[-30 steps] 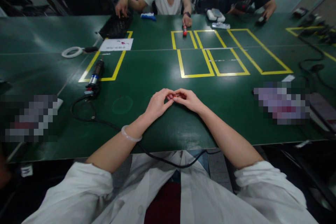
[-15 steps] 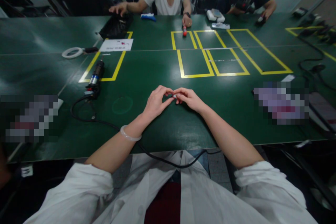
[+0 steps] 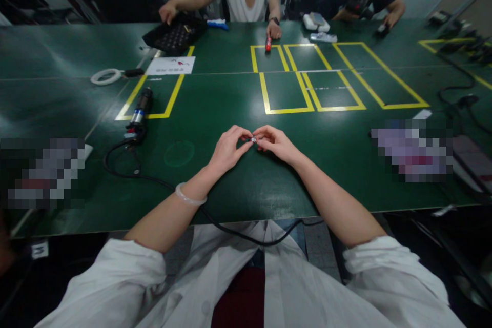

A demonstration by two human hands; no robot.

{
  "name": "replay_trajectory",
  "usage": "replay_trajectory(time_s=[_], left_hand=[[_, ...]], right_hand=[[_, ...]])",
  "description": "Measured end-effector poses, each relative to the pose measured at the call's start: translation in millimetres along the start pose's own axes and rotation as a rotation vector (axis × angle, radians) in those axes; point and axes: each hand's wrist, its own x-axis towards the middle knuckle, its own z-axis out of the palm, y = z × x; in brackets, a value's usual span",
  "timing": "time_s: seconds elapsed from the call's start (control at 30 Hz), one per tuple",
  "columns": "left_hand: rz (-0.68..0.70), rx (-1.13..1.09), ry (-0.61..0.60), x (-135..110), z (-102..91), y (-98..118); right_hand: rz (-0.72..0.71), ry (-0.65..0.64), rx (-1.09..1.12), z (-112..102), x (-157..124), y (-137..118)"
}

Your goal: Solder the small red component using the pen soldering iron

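The dim view shows pale glare on the table (image 3: 215,100) and blurry margins.

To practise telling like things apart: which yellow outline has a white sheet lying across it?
The leftmost yellow outline: the white sheet lies across its middle. The others, to its right, have no such sheet across them.

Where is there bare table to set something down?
Beyond the left hand, between the left yellow outline and the next yellow outline; also between the right hand and the pixelated item. It's crowded at far left, where black tray, white sheet and dark tool cluster.
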Motion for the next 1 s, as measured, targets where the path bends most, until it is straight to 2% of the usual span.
replay_trajectory(time_s=[0.17,0.3,0.63,0.8,1.0], left_hand=[[-0.013,-0.025,0.010,0.1,0.0,-2.7],[-0.018,-0.038,0.006,0.2,0.6,-2.1],[-0.048,-0.074,-0.012,0.6,0.5,0.7],[-0.046,-0.079,0.005,0.0,1.8,-1.7],[-0.087,-0.090,0.047,-0.2,0.0,-6.1]], right_hand=[[-0.063,0.033,-0.059,0.3,0.6,4.8],[-0.099,0.046,-0.189,0.6,0.0,5.8],[-0.110,0.085,-0.316,1.0,-2.2,-0.7],[-0.102,0.094,-0.300,0.1,-0.6,-0.1],[-0.073,0.185,-0.213,-4.5,0.8,3.5]])
